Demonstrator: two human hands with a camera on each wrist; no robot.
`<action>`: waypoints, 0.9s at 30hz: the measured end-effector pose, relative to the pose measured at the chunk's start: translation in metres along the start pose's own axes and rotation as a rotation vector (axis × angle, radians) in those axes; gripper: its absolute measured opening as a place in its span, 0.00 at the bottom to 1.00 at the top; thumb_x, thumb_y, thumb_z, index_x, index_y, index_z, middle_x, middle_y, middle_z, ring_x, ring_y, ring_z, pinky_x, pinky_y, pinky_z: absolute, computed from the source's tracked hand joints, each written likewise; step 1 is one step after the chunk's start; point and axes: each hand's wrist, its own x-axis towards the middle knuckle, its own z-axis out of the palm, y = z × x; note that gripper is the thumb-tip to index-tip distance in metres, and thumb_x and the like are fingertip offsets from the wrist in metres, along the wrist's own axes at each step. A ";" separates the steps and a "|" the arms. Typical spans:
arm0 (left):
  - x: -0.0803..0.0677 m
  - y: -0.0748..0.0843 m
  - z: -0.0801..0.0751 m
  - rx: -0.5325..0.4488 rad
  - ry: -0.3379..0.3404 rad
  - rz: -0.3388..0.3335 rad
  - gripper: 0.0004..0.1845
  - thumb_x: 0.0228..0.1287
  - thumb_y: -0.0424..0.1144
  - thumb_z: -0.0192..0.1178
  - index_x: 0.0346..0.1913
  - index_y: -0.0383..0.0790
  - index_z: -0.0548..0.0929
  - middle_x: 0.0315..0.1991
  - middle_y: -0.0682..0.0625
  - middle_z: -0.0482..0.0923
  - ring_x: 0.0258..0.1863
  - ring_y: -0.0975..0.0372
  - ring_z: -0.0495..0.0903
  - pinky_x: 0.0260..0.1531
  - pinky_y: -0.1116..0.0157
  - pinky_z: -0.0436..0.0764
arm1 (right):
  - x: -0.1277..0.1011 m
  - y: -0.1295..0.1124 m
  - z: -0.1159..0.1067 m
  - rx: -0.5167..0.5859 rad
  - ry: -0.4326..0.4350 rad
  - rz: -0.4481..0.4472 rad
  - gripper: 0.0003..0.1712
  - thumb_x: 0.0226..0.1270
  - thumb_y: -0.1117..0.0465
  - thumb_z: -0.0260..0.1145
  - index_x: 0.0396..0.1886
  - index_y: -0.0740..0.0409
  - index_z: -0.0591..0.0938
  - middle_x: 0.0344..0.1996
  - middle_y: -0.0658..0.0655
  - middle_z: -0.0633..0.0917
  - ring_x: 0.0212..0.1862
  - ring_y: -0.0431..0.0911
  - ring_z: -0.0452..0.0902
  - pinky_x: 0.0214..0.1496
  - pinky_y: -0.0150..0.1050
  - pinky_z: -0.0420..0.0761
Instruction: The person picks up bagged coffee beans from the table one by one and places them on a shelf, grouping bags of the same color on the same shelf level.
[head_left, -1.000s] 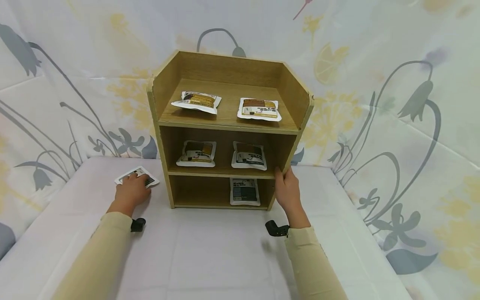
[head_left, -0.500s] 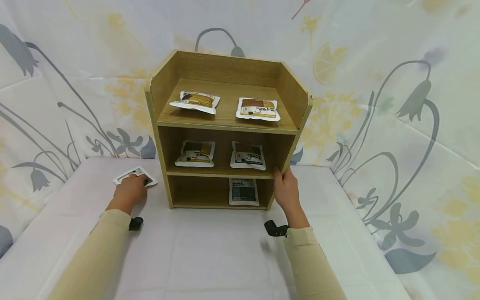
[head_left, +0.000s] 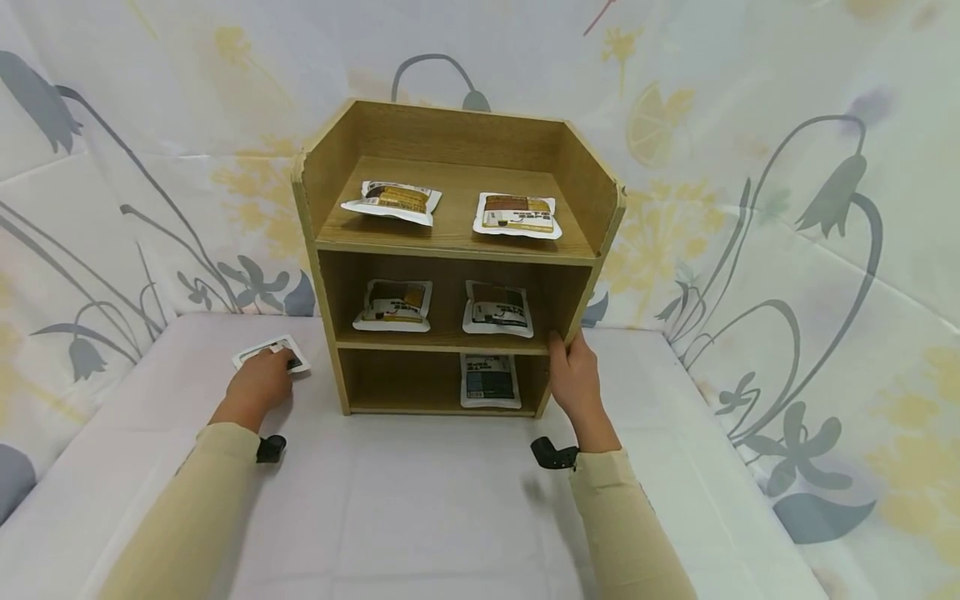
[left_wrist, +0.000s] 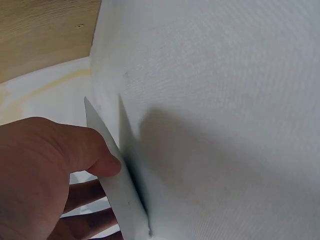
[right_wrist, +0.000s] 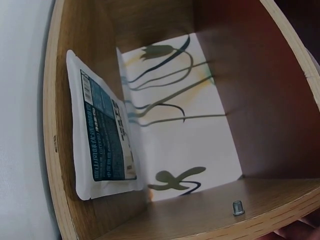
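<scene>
My left hand (head_left: pixel 261 386) pinches a flat white-edged sealed food packet (head_left: pixel 296 357) by its near edge, left of a wooden shelf (head_left: pixel 457 250). In the left wrist view, the thumb lies on the packet's plain white face (left_wrist: pixel 117 192) and the fingers sit behind it; that edge is tilted up off the white cloth. My right hand (head_left: pixel 574 375) grips the shelf's right side panel near the middle board. The right wrist view shows a blue-labelled packet (right_wrist: pixel 107 135) on the bottom board, with only some fingers (right_wrist: pixel 297 231) seen at the lower right corner.
Two packets lie on the top board, a left one (head_left: pixel 393 202) and a right one (head_left: pixel 517 217). The middle board bears two more, left (head_left: pixel 393 306) and right (head_left: pixel 497 309). White cloth (head_left: pixel 420 500) covers the table; a flower-printed sheet (head_left: pixel 750 125) hangs behind.
My left hand has shifted slightly towards me and left, its fingers coming to the packet's near edge. The right hand stays on the shelf's side, and the shelf's packets have not moved.
</scene>
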 end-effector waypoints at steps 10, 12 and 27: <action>-0.008 0.001 -0.007 -0.017 -0.029 0.005 0.22 0.60 0.25 0.50 0.58 0.25 0.75 0.56 0.26 0.74 0.58 0.33 0.71 0.59 0.39 0.70 | 0.002 -0.001 -0.001 -0.001 0.009 -0.001 0.27 0.77 0.44 0.42 0.60 0.58 0.70 0.54 0.68 0.81 0.52 0.61 0.80 0.50 0.57 0.80; -0.010 0.000 -0.009 -0.011 -0.027 0.015 0.22 0.59 0.25 0.49 0.58 0.24 0.75 0.56 0.25 0.74 0.58 0.33 0.71 0.59 0.39 0.70 | 0.003 -0.001 -0.001 -0.002 0.012 -0.004 0.27 0.76 0.44 0.42 0.60 0.57 0.70 0.53 0.68 0.81 0.52 0.61 0.80 0.50 0.57 0.80; -0.032 0.006 -0.031 0.015 -0.057 -0.022 0.24 0.63 0.26 0.47 0.63 0.28 0.71 0.57 0.26 0.73 0.56 0.33 0.73 0.54 0.39 0.73 | 0.001 0.000 0.001 -0.006 0.012 0.002 0.27 0.76 0.44 0.42 0.58 0.59 0.71 0.52 0.69 0.81 0.51 0.61 0.79 0.49 0.57 0.79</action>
